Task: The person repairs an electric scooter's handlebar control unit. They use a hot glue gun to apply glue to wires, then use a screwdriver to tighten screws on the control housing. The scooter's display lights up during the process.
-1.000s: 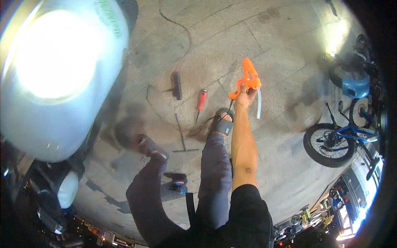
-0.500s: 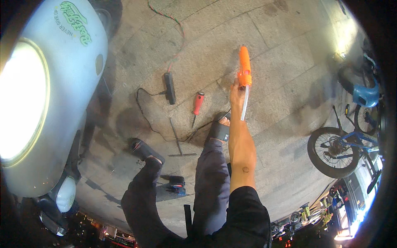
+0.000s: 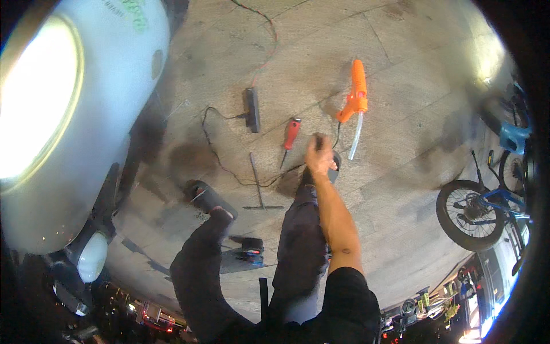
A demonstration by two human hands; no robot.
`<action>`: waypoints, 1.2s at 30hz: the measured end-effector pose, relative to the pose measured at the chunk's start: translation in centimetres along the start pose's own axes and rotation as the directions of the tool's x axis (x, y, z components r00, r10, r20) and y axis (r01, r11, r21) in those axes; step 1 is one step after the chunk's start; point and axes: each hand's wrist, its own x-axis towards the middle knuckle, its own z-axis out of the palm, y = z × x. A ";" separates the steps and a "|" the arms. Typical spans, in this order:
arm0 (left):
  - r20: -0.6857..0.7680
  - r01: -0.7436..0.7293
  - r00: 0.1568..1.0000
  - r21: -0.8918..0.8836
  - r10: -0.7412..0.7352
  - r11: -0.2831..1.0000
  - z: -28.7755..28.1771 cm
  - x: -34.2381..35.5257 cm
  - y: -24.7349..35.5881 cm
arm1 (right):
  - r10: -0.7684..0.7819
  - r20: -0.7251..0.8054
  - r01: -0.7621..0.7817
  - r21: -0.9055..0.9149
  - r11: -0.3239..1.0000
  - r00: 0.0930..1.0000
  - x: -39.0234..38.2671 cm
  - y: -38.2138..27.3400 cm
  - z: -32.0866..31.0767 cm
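1. Your right hand (image 3: 319, 155) has left the orange glue gun (image 3: 358, 86).
2. The gun lies ahead-right on the ground (image 3: 407, 114), long axis pointing away from you.
3. Blur: I cannot tell whether your hand is open.

The glue gun (image 3: 358, 86) is orange, the screwdriver handle (image 3: 292, 134) red.

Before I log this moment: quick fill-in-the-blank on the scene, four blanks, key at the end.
Only the person's ____ hand shows.
The glue gun is mostly ____ in colour.
The screwdriver has a ____ handle.
The dark bar is shaped like the letter ____.

Missing: right; orange; red; T.
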 end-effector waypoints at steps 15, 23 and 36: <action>0.101 -0.125 0.986 -0.048 0.130 0.991 -4.0 0.3 -1.1 | -0.511 0.518 0.721 -0.386 0.576 0.686 3.3 -13.2 12.4; 0.098 -0.129 0.986 -0.062 0.135 0.990 -4.6 0.0 -1.3 | -0.610 0.540 0.813 -0.340 0.473 0.581 5.8 -10.6 8.9; 0.098 -0.110 0.988 -0.089 0.119 0.990 -5.4 -0.4 -0.4 | -0.609 0.606 0.846 -0.231 0.481 0.512 7.6 -8.1 7.7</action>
